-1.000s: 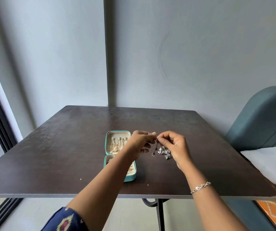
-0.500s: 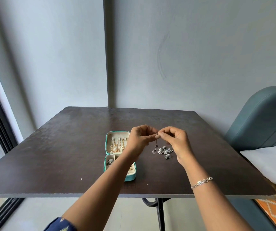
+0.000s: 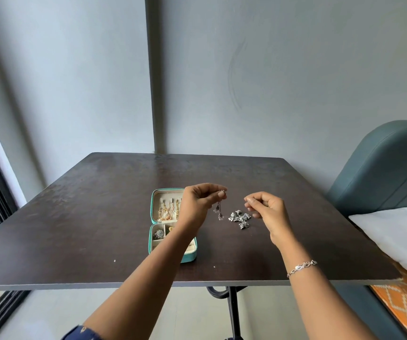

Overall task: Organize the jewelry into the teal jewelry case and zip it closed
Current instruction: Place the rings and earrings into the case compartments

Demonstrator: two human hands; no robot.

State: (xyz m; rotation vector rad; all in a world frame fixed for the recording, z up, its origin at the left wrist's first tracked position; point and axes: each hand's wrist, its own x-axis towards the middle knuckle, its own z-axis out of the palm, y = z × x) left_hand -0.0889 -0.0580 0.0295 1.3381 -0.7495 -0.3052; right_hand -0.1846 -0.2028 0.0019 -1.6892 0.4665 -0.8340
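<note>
Two hands, joined 0.5 s ago, are now apart over the table. We see the teal jewelry case open under the left forearm. Left hand pinches; right hand has curled fingers, and we can't tell whether they hold anything. The silver pile stays on the table below the right hand. The earring dangles from the left fingertips alone.

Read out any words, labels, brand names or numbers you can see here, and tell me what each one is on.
No text can be read in this view.
Case: no logo or label shows on its teal rim or pale lining.
Earring pinched in the left hand, jewelry pile, bracelet: too small to show any marks.
Table: plain.
Rug: diamond pattern only, no letters.
</note>
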